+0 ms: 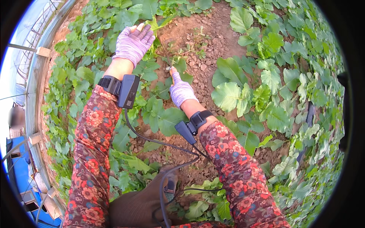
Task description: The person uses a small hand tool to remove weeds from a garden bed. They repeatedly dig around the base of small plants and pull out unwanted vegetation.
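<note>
My left hand (133, 45), in a purple striped glove with bare tips on two fingers, is raised over the leaves with its fingers extended and apart. Nothing shows in it. Just beyond its fingertips is a pale yellow-green leafy stalk (155, 25). My right hand (182, 90), gloved alike, grips the light handle of a hand tool with a thin dark blade (165, 50). That blade slants up and left over bare soil, toward the plants near my left hand; leaves partly hide its far end, so its exact type is unclear.
Broad-leaved green plants (229, 95) grow on both sides of a strip of crumbly soil (211, 42). Small weeds (199, 48) sprout there. Black cables (162, 142) hang from the wrist devices past my shoe (171, 182). A plastic-sheeted frame (34, 85) borders the left.
</note>
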{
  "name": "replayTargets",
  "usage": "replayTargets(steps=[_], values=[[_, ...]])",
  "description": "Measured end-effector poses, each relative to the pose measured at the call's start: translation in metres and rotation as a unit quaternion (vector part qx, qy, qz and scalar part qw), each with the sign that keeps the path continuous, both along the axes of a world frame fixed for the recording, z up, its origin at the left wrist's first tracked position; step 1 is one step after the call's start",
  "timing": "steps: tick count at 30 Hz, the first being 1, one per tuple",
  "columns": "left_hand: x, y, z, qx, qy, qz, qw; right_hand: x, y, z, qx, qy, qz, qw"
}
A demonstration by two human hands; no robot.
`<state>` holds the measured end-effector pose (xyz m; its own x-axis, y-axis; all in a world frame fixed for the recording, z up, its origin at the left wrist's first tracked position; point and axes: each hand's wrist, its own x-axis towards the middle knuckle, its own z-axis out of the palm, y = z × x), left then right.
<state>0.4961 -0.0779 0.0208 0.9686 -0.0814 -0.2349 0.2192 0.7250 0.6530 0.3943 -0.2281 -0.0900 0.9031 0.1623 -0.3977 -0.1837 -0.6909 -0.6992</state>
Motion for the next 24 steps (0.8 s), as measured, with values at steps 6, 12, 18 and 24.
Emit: replayTargets(steps=[6,12,18,24], values=[[-0.005,0.002,-0.006,0.000,0.008,-0.010,1.000,-0.001,-0.025,0.011,-0.076,-0.024,0.021,0.997],[0.000,0.003,-0.008,0.048,-0.009,-0.025,0.999,-0.014,-0.052,-0.007,-0.070,-0.140,-0.040,0.987],[-0.022,0.014,-0.010,0.149,-0.035,-0.243,0.958,-0.051,-0.070,0.004,0.122,-0.189,-0.197,0.954],[-0.075,0.036,-0.009,0.636,-0.182,-0.516,0.545,-0.140,-0.086,0.032,0.058,-0.115,-0.126,0.984]])
